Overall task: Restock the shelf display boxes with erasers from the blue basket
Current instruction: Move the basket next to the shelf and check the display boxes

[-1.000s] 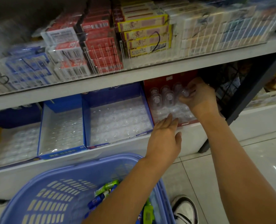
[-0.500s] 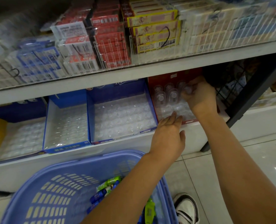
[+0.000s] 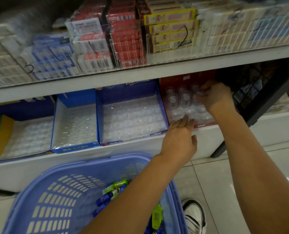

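**HAND POSITIONS AND RISKS AT THE RED DISPLAY BOX**

**Risks**
- The clear tray [image 3: 179,100] inside the red display box [image 3: 174,81] looks like thin moulded plastic and will probably flex. If the right hand [image 3: 214,97] pulls while the left hand [image 3: 181,137] eases its pressure, the tray may buckle or ride up out of the box.
- Too hard a pinch could crush a cell, so that an eraser no longer seats in it.
- The blue basket [image 3: 83,164] stands directly beneath the left forearm. Drawing that arm back quickly could catch the rim and tip the basket.

**Hand pose**
- Right hand: reaches under the upper shelf to the far right of the red box, with the wrist bent downward. The fingers are curled and pinch the tray's cells. No eraser is visible in this hand.
- Left hand: lies palm down at the near edge of the same box. The fingers are straight and pressed together, their tips on the tray, with the thumb apart.

**Stock location**
- The erasers [image 3: 116,184], in green and blue wrappers, lie in the basket, near and left of both hands.
- The blue display boxes [image 3: 123,89] to the left show only bare trays.
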Demonstrator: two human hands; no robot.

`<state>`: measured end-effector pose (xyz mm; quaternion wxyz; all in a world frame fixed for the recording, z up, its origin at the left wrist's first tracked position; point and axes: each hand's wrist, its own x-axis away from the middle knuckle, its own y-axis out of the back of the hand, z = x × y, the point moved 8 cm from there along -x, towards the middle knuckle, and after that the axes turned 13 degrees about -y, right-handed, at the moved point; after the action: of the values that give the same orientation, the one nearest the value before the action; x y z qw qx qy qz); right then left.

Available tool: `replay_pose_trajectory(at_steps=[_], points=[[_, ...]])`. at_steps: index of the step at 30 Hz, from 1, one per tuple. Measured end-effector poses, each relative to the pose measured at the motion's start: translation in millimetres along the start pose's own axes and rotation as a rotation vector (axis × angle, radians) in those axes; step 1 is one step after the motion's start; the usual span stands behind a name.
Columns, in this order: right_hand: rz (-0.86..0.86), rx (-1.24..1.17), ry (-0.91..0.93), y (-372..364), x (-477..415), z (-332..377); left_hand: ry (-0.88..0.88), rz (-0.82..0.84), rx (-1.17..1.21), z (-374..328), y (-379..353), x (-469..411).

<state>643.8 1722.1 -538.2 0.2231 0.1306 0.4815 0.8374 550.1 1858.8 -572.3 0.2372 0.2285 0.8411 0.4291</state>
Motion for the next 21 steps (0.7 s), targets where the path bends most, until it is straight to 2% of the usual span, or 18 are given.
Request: replay_pose_trajectory(at_steps=[3,5,7,8,12,15,17,21], points=[[-0.035,0.045,0.063,17.9,20.7,9.9,-0.044,-0.095,0.07,-5.6,16.6,11.1],[-0.076,-0.088,0.122,36.1,46.5,23.6,-0.066,-0.222,0.159,-3.4,34.7,33.2],[0.042,-0.2,0.15,39.1,80.0,43.3,-0.008,-0.322,0.246,15.5,49.4,69.8],[0.152,-0.166,0.183,30.4,100.1,58.5,0.064,-0.334,0.271,32.9,52.2,92.0],[0.606,0.068,0.361,-52.6,188.0,106.9,0.519,-0.251,0.206,128.8,45.5,200.1],[0.848,0.211,0.444,-141.1,246.2,110.2,0.768,-0.02,0.111,190.6,21.0,266.5],[0.916,0.315,0.462,-197.3,275.6,96.7,0.817,0.158,0.096,215.3,0.2,295.6],[0.869,0.513,0.514,-272.2,302.3,59.3,0.851,0.197,0.183,249.1,-24.1,325.6]])
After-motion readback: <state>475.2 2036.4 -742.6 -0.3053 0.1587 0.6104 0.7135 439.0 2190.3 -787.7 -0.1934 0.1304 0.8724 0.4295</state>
